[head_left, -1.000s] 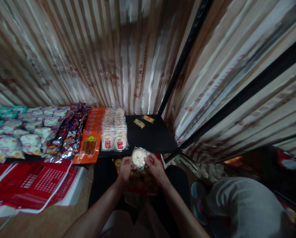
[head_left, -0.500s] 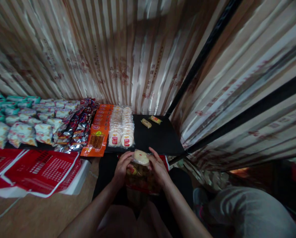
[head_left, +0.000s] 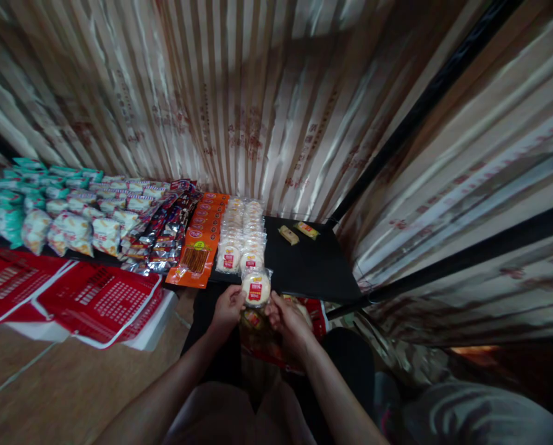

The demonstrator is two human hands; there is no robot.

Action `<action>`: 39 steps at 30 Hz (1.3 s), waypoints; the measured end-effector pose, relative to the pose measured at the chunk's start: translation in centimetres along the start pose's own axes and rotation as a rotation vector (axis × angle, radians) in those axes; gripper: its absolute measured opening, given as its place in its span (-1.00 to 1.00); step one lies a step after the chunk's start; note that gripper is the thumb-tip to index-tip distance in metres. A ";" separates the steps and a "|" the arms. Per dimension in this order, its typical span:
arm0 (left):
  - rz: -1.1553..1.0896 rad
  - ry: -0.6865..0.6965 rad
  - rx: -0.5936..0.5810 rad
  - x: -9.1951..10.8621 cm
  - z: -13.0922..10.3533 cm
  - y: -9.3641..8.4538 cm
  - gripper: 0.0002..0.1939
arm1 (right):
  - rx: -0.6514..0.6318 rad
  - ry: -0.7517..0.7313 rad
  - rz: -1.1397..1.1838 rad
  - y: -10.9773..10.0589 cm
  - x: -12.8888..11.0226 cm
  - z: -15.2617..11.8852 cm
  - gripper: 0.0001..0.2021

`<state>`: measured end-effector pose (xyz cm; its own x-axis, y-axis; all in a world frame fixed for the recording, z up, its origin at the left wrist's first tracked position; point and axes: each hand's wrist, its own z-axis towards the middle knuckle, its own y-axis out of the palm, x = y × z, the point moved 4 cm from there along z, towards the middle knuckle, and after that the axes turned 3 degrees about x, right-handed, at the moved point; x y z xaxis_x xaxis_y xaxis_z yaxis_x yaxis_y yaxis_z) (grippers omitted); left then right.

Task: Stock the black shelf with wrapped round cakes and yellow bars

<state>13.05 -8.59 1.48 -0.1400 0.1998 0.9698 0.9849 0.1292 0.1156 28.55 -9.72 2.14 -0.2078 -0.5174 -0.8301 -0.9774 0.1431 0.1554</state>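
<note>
A round white wrapped cracker with a red label faces up between my two hands, just off the shelf's front edge. My left hand pinches its left side; my right hand grips its right side with curled fingers. Beyond it, two rows of the same wrapped crackers stand on the black shelf. Below my hands, an open red bag holding more wrapped snacks lies on my lap.
Left of the crackers are an orange packet, dark foil packets, white packets and teal packets. Two small yellow packets lie at the shelf's right. Red bags hang at front left. Another person's knee is at lower right.
The cracker has turned so its red label shows, and both hands have brought it slightly left, close to the front of the rows. The view has shifted a little.
</note>
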 end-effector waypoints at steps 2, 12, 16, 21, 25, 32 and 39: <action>-0.031 -0.021 0.020 0.1 -0.1 -0.3 -0.65 | -0.028 -0.095 -0.108 0.2 0.0 -0.1 -0.73; 0.142 -0.011 -0.062 -1.6 -0.3 -1.1 -0.77 | 0.035 -0.376 -0.386 -0.3 1.0 2.1 -0.62; 0.351 0.132 0.021 -2.0 -0.2 -2.1 -0.78 | 0.018 -0.377 -0.410 0.6 1.8 2.8 -0.69; 0.557 0.387 0.277 -1.0 0.2 -3.0 -0.57 | 0.060 -0.488 -0.468 3.4 0.3 4.1 -0.70; 0.690 0.578 0.316 -0.3 1.2 -2.5 -0.48 | 0.109 -0.582 -0.560 5.9 -1.3 5.5 -0.71; 0.742 0.609 0.407 -0.3 3.6 -2.6 -0.46 | 0.132 -0.672 -0.803 8.2 -2.5 6.7 -0.82; 0.775 0.540 0.408 0.0 4.9 -2.2 -0.49 | 0.106 -0.757 -0.754 8.1 -2.5 6.6 -0.76</action>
<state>10.43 -4.08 0.13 0.6831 -0.0818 0.7257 0.6613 0.4909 -0.5672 21.37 -1.67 1.98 0.5610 0.1497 -0.8142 -0.8278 0.0967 -0.5526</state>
